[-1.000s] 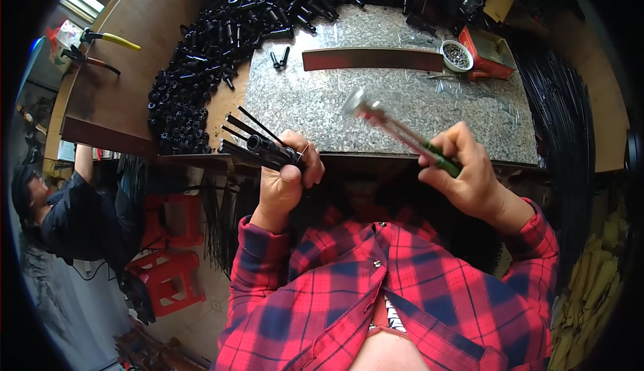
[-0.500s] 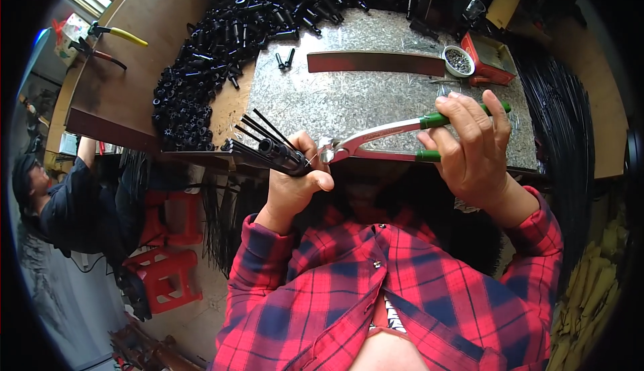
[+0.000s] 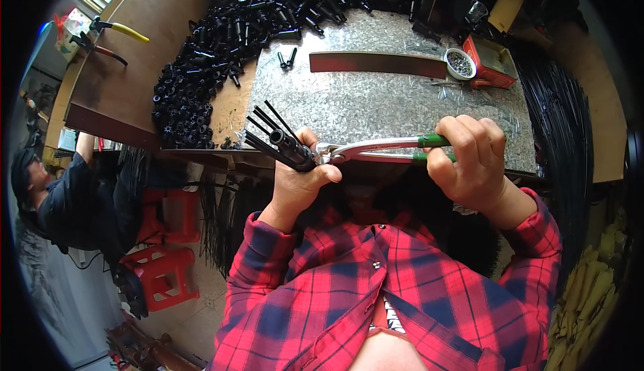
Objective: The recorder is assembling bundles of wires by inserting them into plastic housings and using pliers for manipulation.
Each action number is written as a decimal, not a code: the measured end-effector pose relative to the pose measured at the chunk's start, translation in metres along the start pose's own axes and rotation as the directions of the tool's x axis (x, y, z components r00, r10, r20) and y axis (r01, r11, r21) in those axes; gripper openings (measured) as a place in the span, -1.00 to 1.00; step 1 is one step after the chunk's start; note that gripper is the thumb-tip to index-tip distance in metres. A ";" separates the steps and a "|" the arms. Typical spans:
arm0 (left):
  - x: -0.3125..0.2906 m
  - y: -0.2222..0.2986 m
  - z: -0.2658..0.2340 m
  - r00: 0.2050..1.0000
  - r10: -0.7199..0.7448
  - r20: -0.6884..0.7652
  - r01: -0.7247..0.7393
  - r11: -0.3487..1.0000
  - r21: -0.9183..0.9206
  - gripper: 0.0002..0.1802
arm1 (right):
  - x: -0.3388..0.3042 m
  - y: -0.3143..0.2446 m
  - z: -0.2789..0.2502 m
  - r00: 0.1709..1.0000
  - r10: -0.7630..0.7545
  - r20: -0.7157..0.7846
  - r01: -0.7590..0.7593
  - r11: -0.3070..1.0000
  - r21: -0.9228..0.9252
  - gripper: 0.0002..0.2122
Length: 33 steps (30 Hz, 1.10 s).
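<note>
My left hand is closed around a black tubular fitting with several thin black rods sticking out toward the upper left. My right hand grips the green handles of long end-cutting pliers. The handles lie fairly close together. The pliers' silver jaws meet the lower end of the fitting beside my left thumb, where a fine wire seems to be. Whether the jaws have closed on it is hard to make out.
A heap of black tubular parts covers the back left of the speckled board. A flat dark strip, a white cup of small metal pieces and a red box lie beyond the pliers. Another person sits at left.
My right fingers have curled tighter and the pliers' handles have come closer together. The pliers' jaws now press against the fitting. My left hand has tilted the rods slightly more upright.
</note>
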<state>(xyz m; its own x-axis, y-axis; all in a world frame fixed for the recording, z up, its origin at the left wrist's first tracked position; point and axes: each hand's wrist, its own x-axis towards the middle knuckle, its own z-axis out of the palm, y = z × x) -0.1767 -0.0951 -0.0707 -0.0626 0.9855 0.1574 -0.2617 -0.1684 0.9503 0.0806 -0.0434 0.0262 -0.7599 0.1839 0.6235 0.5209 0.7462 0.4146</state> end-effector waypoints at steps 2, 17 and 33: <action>0.001 -0.002 -0.001 0.999 0.033 0.006 -0.033 0.999 0.032 -0.34 | 0.000 0.000 0.000 1.000 0.005 0.015 -0.005 1.000 0.009 -0.77; -0.015 0.007 0.013 0.989 0.148 -0.010 -0.148 0.989 0.003 -0.23 | -0.021 0.003 -0.008 0.775 0.019 0.632 -0.599 0.344 0.724 -0.61; -0.008 0.029 0.008 0.988 0.142 0.062 -0.151 0.974 0.171 -0.30 | -0.023 -0.016 -0.018 0.716 0.016 0.698 -0.681 0.239 0.692 -0.40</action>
<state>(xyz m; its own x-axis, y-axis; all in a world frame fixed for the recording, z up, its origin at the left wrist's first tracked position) -0.1760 -0.1079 -0.0419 -0.0393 0.9508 0.3074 -0.0804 -0.3096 0.9475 0.0967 -0.0712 0.0175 -0.8072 0.5902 -0.0102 0.3728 0.4962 -0.7841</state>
